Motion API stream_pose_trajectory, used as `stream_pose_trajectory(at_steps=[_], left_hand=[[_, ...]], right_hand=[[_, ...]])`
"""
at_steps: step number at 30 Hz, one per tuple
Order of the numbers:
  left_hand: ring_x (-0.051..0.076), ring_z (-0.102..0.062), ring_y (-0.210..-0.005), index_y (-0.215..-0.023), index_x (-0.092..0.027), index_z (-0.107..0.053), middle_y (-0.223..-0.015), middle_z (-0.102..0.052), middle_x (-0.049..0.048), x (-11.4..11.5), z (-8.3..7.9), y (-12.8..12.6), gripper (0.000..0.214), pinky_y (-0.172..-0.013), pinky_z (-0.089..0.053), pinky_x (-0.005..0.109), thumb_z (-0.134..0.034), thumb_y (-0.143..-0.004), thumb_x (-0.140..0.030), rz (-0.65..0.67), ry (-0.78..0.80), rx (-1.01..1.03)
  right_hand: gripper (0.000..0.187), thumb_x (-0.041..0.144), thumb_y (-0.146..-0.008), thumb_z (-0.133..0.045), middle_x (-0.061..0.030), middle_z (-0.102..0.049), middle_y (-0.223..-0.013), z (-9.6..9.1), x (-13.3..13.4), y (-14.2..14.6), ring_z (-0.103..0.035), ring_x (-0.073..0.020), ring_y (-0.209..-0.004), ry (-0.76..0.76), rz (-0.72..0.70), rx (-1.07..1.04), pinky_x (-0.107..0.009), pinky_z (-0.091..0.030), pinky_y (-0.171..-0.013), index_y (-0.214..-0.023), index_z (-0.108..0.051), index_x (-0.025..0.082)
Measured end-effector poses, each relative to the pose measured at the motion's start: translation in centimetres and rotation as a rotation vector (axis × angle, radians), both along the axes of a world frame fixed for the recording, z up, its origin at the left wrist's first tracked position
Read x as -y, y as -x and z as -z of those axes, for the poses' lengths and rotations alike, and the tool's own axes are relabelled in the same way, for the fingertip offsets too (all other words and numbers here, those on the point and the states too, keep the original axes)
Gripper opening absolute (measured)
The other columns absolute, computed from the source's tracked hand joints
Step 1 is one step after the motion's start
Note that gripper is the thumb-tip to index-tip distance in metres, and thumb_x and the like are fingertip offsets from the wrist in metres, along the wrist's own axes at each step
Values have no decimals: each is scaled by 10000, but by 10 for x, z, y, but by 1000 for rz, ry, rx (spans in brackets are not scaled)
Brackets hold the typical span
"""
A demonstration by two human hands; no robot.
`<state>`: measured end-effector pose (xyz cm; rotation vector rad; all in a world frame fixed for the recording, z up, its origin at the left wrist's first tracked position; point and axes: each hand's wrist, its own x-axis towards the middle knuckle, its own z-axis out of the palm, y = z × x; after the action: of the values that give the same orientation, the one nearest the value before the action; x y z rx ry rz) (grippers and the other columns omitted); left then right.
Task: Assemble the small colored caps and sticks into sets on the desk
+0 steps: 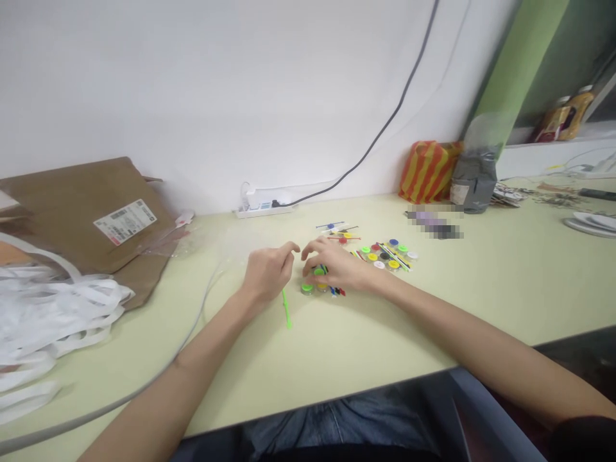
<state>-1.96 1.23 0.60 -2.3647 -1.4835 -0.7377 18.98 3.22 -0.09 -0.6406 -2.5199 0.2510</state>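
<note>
My left hand [269, 273] is over the table with its fingers curled, index finger and thumb bent toward my right hand. A thin bright green plastic stick [287, 311] extends from below it; whether the fingers hold its upper end is hidden. Facing it, my right hand [337, 263] has bent, spread fingers above a small group of clear round discs with coloured centres. A green-centred disc [307, 289] and a yellow-centred disc [322, 287] lie under the fingers. Another green-centred disc [319, 271] shows between the fingers. Small blue, black and red stick ends [337, 291] poke out beside the palm.
More coloured discs [380, 264] and sticks lie to the right, with several others behind. A grey cable [202, 314] crosses on the left, near white strips [58, 321] and brown packaging [81, 212]. A power strip [264, 208] and a striped bag [428, 173] stand by the wall.
</note>
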Motion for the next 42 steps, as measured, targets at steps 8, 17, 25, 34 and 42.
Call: stream_pose_trajectory(at_steps=[8, 17, 25, 34, 42], left_hand=[[148, -588, -565, -1195, -199, -614, -642, -632, -17, 7, -5, -5, 358, -581, -337, 271, -316, -1005, -254, 64, 2, 100], [151, -617, -844, -1172, -221, -562, -975, -667, 30, 11, -6, -12, 240, -732, -458, 261, -426, -990, -301, 345, 82, 152], [130, -566, -614, -1076, -218, -574, -750, -637, -22, -9, 0, 8, 198, -630, -429, 247, -450, -932, -276, -14, 11, 373], [143, -647, -758, -1212, -225, -653, -940, -736, 8, -8, 7, 1, 354, -710, -453, 252, -515, -890, -178, 51, 40, 231], [159, -650, -703, -1070, -218, -687, -791, -722, 4, -4, 2, 0, 322, -679, -451, 269, -544, -944, -478, 28, 99, 246]], right_hand=[[40, 188, -868, -719, -72, -646, -1043, -8, 14, 5, -536, -229, -1027, -47, -45, -164, -408, -443, -926, -846, -743, 210], [36, 221, -928, -651, -27, -647, -821, -12, 17, 5, -594, -180, -819, -86, 117, -575, -336, -479, -780, -915, -684, 218], [220, 143, -965, -502, -40, -664, -943, -13, 45, 17, -610, -168, -864, -29, 49, -419, -315, -489, -803, -1164, -558, 219], [206, 87, -955, -526, -69, -658, -940, 6, 59, 36, -593, -185, -866, -107, -216, 213, -300, -438, -769, -968, -719, 157], [199, 102, -952, -551, -80, -652, -981, -1, 52, 28, -590, -181, -870, -13, -158, 147, -281, -445, -754, -1017, -729, 161]])
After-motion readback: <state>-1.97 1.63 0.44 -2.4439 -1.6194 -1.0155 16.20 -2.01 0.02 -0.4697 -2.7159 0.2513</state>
